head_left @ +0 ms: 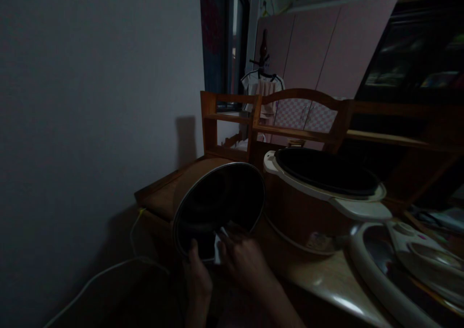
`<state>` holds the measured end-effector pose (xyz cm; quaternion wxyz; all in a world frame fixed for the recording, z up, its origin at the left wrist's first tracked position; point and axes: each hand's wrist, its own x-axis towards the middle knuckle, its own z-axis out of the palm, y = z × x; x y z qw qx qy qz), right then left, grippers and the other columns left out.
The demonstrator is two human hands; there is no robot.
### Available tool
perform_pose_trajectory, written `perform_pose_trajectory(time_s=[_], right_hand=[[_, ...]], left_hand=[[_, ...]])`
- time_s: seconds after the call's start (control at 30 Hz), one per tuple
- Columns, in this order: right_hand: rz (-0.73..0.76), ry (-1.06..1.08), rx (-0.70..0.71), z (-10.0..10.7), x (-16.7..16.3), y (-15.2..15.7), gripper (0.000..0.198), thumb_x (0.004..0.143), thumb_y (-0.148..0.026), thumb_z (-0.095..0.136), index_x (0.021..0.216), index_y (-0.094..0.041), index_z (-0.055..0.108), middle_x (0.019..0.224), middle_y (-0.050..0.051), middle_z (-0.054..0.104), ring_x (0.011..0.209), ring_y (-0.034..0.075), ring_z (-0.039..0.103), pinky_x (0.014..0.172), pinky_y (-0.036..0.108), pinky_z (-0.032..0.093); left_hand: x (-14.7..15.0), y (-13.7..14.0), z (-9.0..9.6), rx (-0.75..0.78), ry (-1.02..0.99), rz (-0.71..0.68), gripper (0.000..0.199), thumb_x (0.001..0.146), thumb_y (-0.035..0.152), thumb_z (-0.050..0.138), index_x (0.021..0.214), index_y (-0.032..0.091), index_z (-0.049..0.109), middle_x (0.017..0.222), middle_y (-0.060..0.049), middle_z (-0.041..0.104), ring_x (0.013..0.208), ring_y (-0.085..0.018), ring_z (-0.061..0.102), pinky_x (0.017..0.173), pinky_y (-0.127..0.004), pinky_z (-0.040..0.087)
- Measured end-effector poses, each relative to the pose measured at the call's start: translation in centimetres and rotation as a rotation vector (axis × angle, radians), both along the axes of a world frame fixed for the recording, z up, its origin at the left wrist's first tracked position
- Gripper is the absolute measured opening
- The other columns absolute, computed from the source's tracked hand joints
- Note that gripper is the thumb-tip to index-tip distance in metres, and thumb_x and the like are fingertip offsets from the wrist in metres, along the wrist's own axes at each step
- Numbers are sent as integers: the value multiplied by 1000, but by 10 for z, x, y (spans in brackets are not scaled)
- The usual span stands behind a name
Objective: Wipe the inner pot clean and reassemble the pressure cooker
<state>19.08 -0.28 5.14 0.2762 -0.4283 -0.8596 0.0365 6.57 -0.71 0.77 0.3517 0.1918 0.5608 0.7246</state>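
Observation:
A round inner pot (217, 192) with a dark inside lies tilted on its side, its mouth facing me. My left hand (198, 275) grips the pot's near rim, thumb over the edge and the other fingers hidden behind it. My right hand (241, 258) reaches in at the lower right of the mouth, its fingers closed on a white cloth or tissue (217, 249) that lies against the rim. To the right stands the cooker body (300, 212), with pale handles and a dark open top.
A cooker lid (409, 265) lies at the right on the wooden desk (315, 279). A wooden shelf (297, 132) runs along the back. The wall (108, 100) closes off the left, where a white cord (97, 279) hangs. Pink cabinets (319, 57) stand behind.

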Motion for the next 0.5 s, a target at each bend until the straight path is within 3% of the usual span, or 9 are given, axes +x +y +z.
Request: perform_pose_trajectory(time_s=[0.13,0.4,0.5], right_hand=[[-54,-11,29,0,6,4,32,102,-24,46,131,-26,60,130,4,63,127,22,53,107,37,44],[-48,20,33,-1,4,2,34,102,-24,46,133,-22,60,132,5,62,129,22,51,115,39,36],[-18,45,-8,-2,2,-1,35,103,-24,44,136,-22,57,133,5,61,126,19,54,112,35,40]], left_hand=[[0,-3,4,114,122,37,45,85,45,55,121,18,62,137,-12,58,145,-26,33,121,-41,21],[-1,-1,3,122,140,34,50,88,47,52,128,18,59,144,-12,54,147,-27,30,122,-42,17],[2,-2,4,125,125,36,49,88,46,53,128,18,59,142,-12,55,147,-26,29,122,-41,17]])
